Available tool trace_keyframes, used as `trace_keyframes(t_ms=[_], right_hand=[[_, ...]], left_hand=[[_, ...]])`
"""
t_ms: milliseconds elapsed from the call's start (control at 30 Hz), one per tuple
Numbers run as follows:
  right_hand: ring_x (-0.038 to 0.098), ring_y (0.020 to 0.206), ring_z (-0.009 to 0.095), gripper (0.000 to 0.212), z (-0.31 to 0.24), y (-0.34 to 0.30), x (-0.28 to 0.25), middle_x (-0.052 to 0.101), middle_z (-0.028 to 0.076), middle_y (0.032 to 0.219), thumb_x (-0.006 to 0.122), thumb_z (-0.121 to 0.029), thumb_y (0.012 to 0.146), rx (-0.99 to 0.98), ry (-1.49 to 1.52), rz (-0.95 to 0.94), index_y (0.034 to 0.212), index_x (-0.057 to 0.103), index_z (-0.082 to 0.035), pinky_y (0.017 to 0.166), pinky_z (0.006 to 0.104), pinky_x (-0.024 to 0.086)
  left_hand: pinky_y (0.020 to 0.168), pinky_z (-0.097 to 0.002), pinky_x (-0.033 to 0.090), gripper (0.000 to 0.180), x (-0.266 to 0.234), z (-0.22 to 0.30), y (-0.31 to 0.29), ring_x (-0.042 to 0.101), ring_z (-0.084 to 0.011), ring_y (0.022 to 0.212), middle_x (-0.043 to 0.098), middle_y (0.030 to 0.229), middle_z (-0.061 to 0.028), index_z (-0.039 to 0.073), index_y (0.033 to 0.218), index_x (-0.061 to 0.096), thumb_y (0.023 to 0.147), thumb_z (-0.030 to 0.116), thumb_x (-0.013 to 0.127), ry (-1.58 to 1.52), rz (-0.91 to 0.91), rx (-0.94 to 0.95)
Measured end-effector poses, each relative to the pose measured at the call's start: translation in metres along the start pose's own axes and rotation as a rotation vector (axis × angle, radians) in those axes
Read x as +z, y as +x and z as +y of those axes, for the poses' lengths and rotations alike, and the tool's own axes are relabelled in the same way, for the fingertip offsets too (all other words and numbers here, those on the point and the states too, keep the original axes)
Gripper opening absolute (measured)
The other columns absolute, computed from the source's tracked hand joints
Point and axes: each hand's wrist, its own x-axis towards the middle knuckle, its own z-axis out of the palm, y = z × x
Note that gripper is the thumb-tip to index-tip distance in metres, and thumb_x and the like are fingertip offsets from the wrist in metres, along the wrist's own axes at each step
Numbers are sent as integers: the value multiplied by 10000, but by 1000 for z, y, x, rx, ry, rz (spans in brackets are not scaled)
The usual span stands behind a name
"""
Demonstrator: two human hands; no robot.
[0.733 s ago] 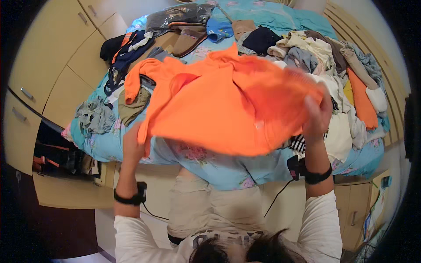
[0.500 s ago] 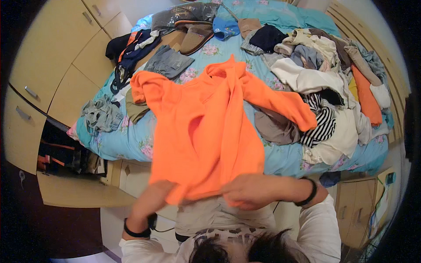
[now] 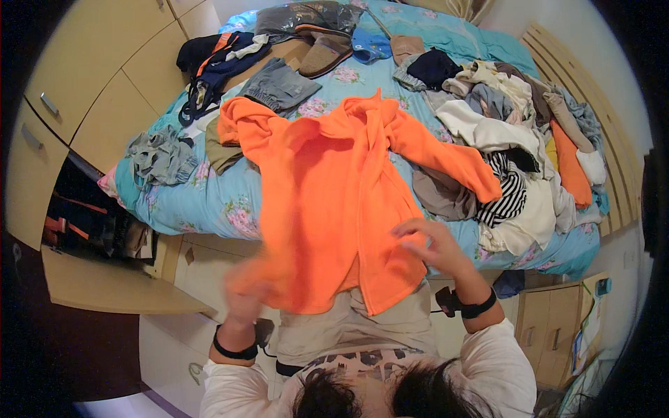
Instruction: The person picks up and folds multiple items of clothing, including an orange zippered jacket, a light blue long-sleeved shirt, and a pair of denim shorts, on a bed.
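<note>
From where I stand, the orange jacket (image 3: 313, 230) is at the centre of the clock, laid over the near edge of the bed (image 3: 209, 223), with its hem hanging toward the person's lap. So far it is spread out, its collar gaping at twelve o'clock and one sleeve reaching to two. Its body is neither folded nor bundled, and the front looks unfastened.

At four o'clock the right hand (image 3: 435, 244) has its grip apart, fingers spread beside the jacket's edge. At between seven and eight the left hand (image 3: 249, 287) is a blur against the hem; I can't tell whether it is clamped on the cloth.

Plenty else lies unsorted, I'd judge: grey shorts (image 3: 280, 85) at eleven, a striped garment (image 3: 507, 200) at three, and a loose clothes heap (image 3: 488, 97) at two.
</note>
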Motion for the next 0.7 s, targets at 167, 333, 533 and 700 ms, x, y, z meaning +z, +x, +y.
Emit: trace_keyframes(t_ms=[167,333,533,700], right_hand=[[551,752,152,249,108,-69,-52,569,49,874,525,-167,774,616,497,554,988,491,-44,655,231,433],[519,814,143,459,138,-92,-74,484,55,1057,523,-181,778,672,820,705,1172,308,-84,658,224,428],[514,746,116,455,154,-60,-118,527,61,980,625,-73,671,320,32,700,1080,430,-29,666,228,405],[537,744,175,359,108,-15,-159,561,96,929,604,-201,712,512,21,803,998,506,-7,710,289,416]], left_hand=[[698,-334,429,385,49,-25,-4,533,-289,823,553,899,-139,31,1028,495,743,286,543,299,-1138,-160],[674,-296,445,328,27,-58,7,571,-211,782,577,872,-111,40,1036,502,755,203,549,136,-832,-370],[617,-242,459,251,38,-95,13,584,-136,677,597,808,-92,3,986,511,754,95,540,102,-571,-500],[624,-245,456,212,40,-105,6,584,-136,702,595,808,-90,3,961,523,767,90,523,200,-645,-517]])
